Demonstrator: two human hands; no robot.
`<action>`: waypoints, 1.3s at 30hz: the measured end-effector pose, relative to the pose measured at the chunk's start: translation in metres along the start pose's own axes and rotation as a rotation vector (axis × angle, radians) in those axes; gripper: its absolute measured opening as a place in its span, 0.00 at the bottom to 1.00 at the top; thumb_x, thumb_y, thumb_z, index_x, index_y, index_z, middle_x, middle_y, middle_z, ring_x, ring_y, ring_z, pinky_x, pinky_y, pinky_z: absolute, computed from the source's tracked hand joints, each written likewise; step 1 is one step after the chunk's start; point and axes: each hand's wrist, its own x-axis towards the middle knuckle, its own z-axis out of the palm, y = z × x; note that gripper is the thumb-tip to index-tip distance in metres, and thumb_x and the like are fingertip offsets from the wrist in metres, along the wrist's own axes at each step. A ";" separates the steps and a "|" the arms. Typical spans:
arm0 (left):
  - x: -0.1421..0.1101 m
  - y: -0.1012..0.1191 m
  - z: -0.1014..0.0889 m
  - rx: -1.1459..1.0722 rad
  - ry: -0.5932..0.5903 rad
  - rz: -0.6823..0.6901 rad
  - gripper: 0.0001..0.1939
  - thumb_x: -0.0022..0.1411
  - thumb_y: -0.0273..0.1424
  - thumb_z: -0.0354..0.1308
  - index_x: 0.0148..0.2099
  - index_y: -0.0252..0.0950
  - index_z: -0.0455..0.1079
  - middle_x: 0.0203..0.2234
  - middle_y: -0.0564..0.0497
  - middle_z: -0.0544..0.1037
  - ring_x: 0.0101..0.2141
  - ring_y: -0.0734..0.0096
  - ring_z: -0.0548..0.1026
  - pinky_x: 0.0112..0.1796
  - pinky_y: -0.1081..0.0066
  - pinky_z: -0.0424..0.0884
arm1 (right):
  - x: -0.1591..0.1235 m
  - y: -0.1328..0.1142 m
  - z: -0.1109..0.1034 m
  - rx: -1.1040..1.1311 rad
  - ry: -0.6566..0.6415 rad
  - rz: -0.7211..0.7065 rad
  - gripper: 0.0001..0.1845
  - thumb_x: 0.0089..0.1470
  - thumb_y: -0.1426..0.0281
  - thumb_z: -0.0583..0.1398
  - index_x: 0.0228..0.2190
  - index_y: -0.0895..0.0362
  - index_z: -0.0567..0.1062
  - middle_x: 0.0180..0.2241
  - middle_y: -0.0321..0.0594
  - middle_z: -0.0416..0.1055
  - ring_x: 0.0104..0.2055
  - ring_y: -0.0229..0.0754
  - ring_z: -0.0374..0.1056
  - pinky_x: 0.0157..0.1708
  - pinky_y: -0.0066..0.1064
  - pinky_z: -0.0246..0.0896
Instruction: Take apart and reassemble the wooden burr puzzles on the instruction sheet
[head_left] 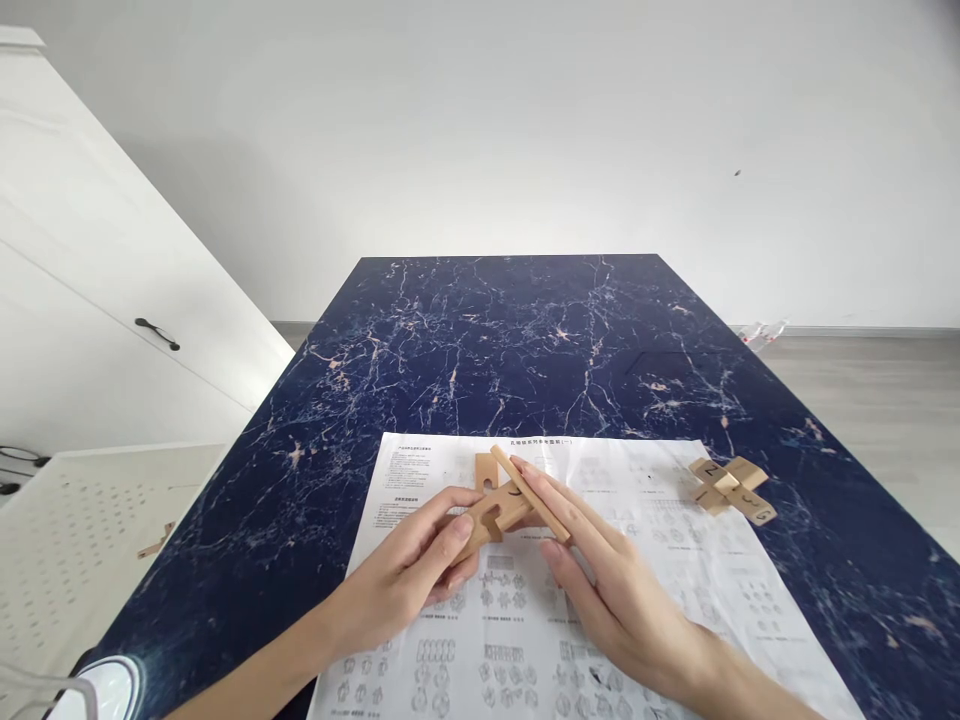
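Note:
My left hand (409, 572) is closed around a notched wooden puzzle piece (508, 507), thumb on top and fingers underneath. A dark marking shows on its upper face, partly covered. Pressed against the far end of that piece is a slim wooden puzzle piece (529, 492), seen edge-on and tilted, which my right hand (619, 575) grips along its right side. Behind them another wooden piece (486, 468) with a rounded cutout sticks up; whether it is joined to the others I cannot tell. Both hands are over a printed instruction sheet (517, 625) with rows of small diagrams.
Several numbered wooden pieces (731, 484), crossed together, lie at the sheet's right edge. The sheet rests on a dark blue marbled table (487, 340). A white cabinet (97, 260) stands left, above a perforated white surface (67, 540) holding a small wooden piece (155, 542). A round white object (105, 690) sits bottom left.

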 end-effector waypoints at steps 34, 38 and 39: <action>-0.001 -0.001 0.014 -0.101 0.010 0.028 0.25 0.80 0.50 0.50 0.67 0.41 0.65 0.31 0.55 0.61 0.30 0.70 0.56 0.34 0.66 0.58 | -0.002 -0.021 0.012 -0.073 -0.061 -0.080 0.40 0.75 0.78 0.49 0.79 0.43 0.46 0.69 0.46 0.71 0.59 0.46 0.80 0.53 0.34 0.82; 0.000 0.000 0.013 -0.153 -0.021 0.005 0.23 0.80 0.50 0.51 0.64 0.39 0.64 0.29 0.58 0.58 0.26 0.74 0.51 0.29 0.68 0.50 | -0.002 -0.016 0.014 -0.057 -0.001 -0.077 0.38 0.76 0.76 0.52 0.78 0.39 0.51 0.67 0.41 0.73 0.57 0.46 0.82 0.50 0.32 0.84; 0.000 0.001 0.013 -0.156 -0.023 0.007 0.22 0.80 0.50 0.52 0.62 0.38 0.64 0.29 0.58 0.58 0.26 0.75 0.50 0.28 0.68 0.49 | -0.003 -0.016 0.015 -0.073 -0.001 -0.080 0.38 0.76 0.76 0.52 0.77 0.38 0.51 0.67 0.41 0.73 0.58 0.46 0.81 0.49 0.32 0.84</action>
